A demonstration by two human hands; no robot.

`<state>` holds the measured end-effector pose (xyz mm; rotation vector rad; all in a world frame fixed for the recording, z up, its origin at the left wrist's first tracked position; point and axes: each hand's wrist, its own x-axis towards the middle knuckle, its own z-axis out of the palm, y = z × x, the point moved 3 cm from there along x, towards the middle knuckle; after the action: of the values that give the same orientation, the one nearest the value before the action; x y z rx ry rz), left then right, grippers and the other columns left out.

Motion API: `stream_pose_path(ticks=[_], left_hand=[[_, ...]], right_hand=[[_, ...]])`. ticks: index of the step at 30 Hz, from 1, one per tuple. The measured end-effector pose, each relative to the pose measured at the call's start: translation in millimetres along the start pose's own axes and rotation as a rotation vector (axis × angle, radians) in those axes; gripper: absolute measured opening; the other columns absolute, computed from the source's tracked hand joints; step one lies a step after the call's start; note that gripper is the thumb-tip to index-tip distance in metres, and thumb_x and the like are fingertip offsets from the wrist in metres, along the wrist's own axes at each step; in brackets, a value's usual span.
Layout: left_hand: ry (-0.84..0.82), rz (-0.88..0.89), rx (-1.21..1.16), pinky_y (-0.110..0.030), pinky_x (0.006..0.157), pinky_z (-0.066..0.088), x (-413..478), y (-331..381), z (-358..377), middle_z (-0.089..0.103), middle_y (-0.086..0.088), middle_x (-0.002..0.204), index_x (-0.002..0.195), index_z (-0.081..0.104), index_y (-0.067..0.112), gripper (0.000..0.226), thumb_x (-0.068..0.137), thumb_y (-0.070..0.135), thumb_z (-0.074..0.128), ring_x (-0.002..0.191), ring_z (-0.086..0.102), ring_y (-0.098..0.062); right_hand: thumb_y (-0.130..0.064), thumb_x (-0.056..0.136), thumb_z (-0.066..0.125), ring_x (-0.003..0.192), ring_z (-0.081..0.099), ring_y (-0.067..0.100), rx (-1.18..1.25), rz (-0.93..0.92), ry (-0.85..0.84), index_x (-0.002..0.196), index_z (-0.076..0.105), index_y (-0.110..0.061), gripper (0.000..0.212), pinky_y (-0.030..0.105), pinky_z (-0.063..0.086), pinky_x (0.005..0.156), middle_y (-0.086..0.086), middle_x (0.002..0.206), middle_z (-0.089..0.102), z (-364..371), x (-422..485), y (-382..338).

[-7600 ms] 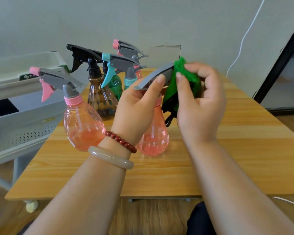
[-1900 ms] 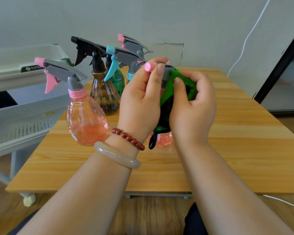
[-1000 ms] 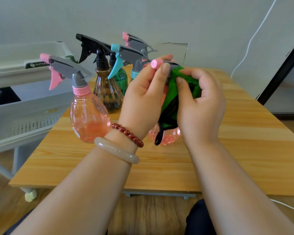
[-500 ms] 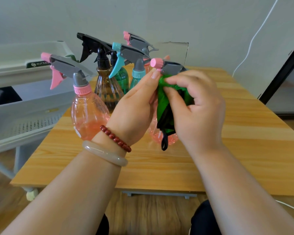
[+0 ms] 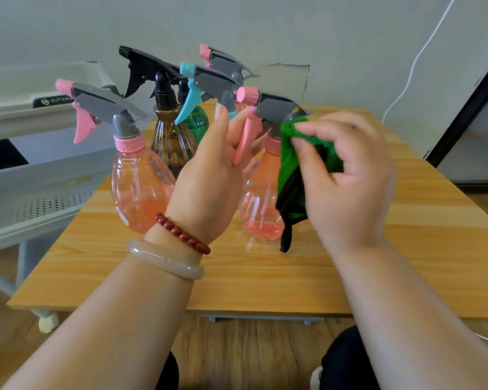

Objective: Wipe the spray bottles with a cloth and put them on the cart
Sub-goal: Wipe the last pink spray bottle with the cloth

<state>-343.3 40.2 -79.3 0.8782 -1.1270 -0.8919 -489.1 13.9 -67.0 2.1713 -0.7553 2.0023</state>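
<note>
A pink spray bottle (image 5: pixel 261 209) with a grey head and pink trigger stands on the wooden table (image 5: pixel 406 249) in the middle of the view. My left hand (image 5: pixel 209 175) holds it at the trigger, fingers curled behind the pink lever. My right hand (image 5: pixel 347 175) pinches a green cloth (image 5: pixel 290 175) with black edging against the bottle's neck just under the grey head. The cloth hangs down over the bottle's right side. The grey cart (image 5: pixel 40 170) stands to the left of the table.
Several other spray bottles stand behind my left hand: a second pink spray bottle (image 5: pixel 141 187), a brown bottle with a black head (image 5: pixel 169 136), a green bottle with a teal trigger (image 5: pixel 197 119) and another grey head with a pink nozzle (image 5: pixel 223 60). A white cable (image 5: pixel 412 66) runs down the wall.
My left hand has slid from the nozzle down to the trigger. My right hand with the cloth has moved from the head to the neck. The bottle now stands lower on the table.
</note>
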Motion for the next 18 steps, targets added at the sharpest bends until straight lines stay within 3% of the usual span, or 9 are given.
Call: stream_pose_path(ticks=[2, 4, 5, 7, 10, 12, 15, 18], left_hand=[[-0.005, -0.059, -0.084, -0.039, 0.111, 0.04, -3, -7, 1, 0.067, -0.001, 0.127, 0.143, 0.044, -0.001, 0.071, 0.097, 0.051, 0.027, 0.121, 0.061, -0.016], [-0.049, -0.049, -0.09, -0.036, 0.108, 0.044, -5, -17, 1, 0.067, 0.002, 0.129, 0.133, 0.059, 0.021, 0.049, 0.095, 0.044, 0.037, 0.124, 0.06, -0.012], [-0.059, -0.023, -0.027, -0.038, 0.108, 0.045, -7, -22, 0, 0.066, 0.001, 0.131, 0.133, 0.06, 0.024, 0.043, 0.095, 0.035, 0.043, 0.126, 0.058, -0.013], [-0.071, 0.009, 0.07, -0.043, 0.11, 0.044, -9, -31, 0, 0.06, -0.003, 0.138, 0.142, 0.051, 0.015, 0.048, 0.094, 0.016, 0.052, 0.131, 0.054, -0.017], [-0.05, 0.039, 0.155, -0.029, 0.104, 0.049, -11, -35, 5, 0.064, 0.004, 0.131, 0.138, 0.05, 0.016, 0.042, 0.099, 0.001, 0.053, 0.125, 0.058, -0.009], [-0.038, 0.043, 0.213, -0.025, 0.097, 0.051, -10, -33, 5, 0.068, 0.011, 0.121, 0.135, 0.051, 0.021, 0.041, 0.1, 0.001, 0.053, 0.117, 0.062, -0.006], [-0.021, 0.025, 0.22, -0.038, 0.095, 0.055, -7, -33, 0, 0.07, 0.001, 0.118, 0.139, 0.051, 0.02, 0.041, 0.1, 0.008, 0.055, 0.109, 0.066, -0.014], [-0.029, 0.038, 0.216, -0.03, 0.097, 0.054, -7, -33, -2, 0.07, 0.003, 0.12, 0.14, 0.05, 0.019, 0.042, 0.1, 0.007, 0.054, 0.112, 0.065, -0.011]], right_hand=[[-0.001, 0.087, 0.069, 0.093, 0.054, 0.003, -0.015, 0.052, 0.035, 0.093, 0.072, -0.002, 0.007, 0.009, 0.038, 0.088, 0.002, 0.095, 0.063, -4, 0, 9], [-0.004, 0.088, 0.067, 0.093, 0.054, 0.0, -0.008, 0.115, 0.058, 0.095, 0.071, -0.003, 0.007, 0.01, 0.038, 0.089, -0.003, 0.097, 0.061, -5, -2, 13], [-0.004, 0.089, 0.067, 0.093, 0.054, -0.001, 0.004, 0.134, 0.066, 0.095, 0.07, -0.003, 0.007, 0.011, 0.038, 0.089, -0.004, 0.097, 0.06, -5, -1, 12], [-0.004, 0.089, 0.067, 0.095, 0.054, 0.001, 0.024, 0.118, 0.046, 0.095, 0.071, -0.003, 0.008, 0.012, 0.039, 0.09, -0.004, 0.097, 0.061, -3, -1, 10], [-0.004, 0.088, 0.068, 0.096, 0.053, 0.002, 0.052, 0.096, -0.061, 0.095, 0.071, -0.003, 0.008, 0.01, 0.038, 0.09, -0.002, 0.098, 0.061, 8, -7, 8], [-0.003, 0.088, 0.068, 0.096, 0.054, 0.002, 0.065, 0.137, -0.084, 0.096, 0.071, -0.003, 0.009, 0.011, 0.039, 0.089, -0.002, 0.098, 0.061, 12, -13, 11], [0.0, 0.086, 0.068, 0.095, 0.056, 0.001, 0.08, 0.192, -0.112, 0.094, 0.071, -0.003, 0.009, 0.011, 0.041, 0.089, -0.004, 0.096, 0.062, 14, -21, 17], [-0.004, 0.087, 0.067, 0.092, 0.06, 0.001, 0.107, 0.28, -0.148, 0.094, 0.071, -0.011, 0.01, 0.014, 0.045, 0.085, -0.009, 0.092, 0.064, 14, -21, 17]])
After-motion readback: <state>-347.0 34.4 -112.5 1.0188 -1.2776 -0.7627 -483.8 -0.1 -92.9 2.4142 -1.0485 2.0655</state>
